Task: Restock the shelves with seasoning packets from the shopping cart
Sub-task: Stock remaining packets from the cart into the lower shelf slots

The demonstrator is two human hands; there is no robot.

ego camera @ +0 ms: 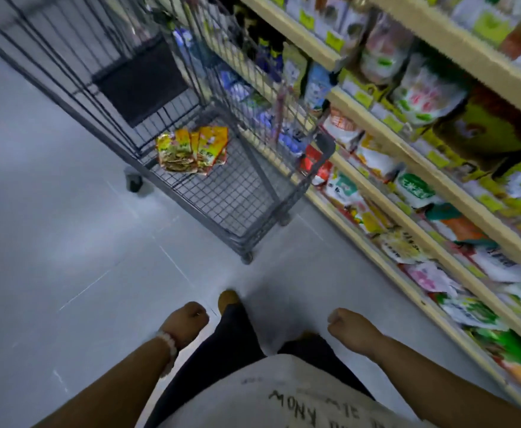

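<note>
Left fingers: I see my left hand (185, 322) low in the view with its fingers curled into a loose fist, holding nothing; a pale bead bracelet (168, 342) sits on that wrist.
Right fingers: my right hand (350, 327) mirrors it, fingers curled in and holding nothing, hanging over the floor (68, 242).
Body: my legs in dark trousers and one shoe (227, 299) show between the hands, above the hem of a pale shirt with dark lettering.
Packets: the seasoning packets (191, 149), a small yellow and red pile, lie on the wire bottom of the shopping cart (237, 193), toward its far left side, well apart from both hands.
Cart: it stands ahead of me, just beside the shelves (407, 193) on my right; a dark panel hangs inside its far end.
Shelves: several tiers run along the right, crowded with bags and pouches; the picture is too blurred for me to read labels or spot a gap for these packets.
Step in hand: I judge this to be the approach, between picks, with nothing carried and stock waiting in the cart.
Next move: I would need to step up to the cart, lean over its rim and reach down deep to the bottom, then close the fingers round one or a few packets. After that comes finding the matching row on the shelves, which I cannot pick out from here.
</note>
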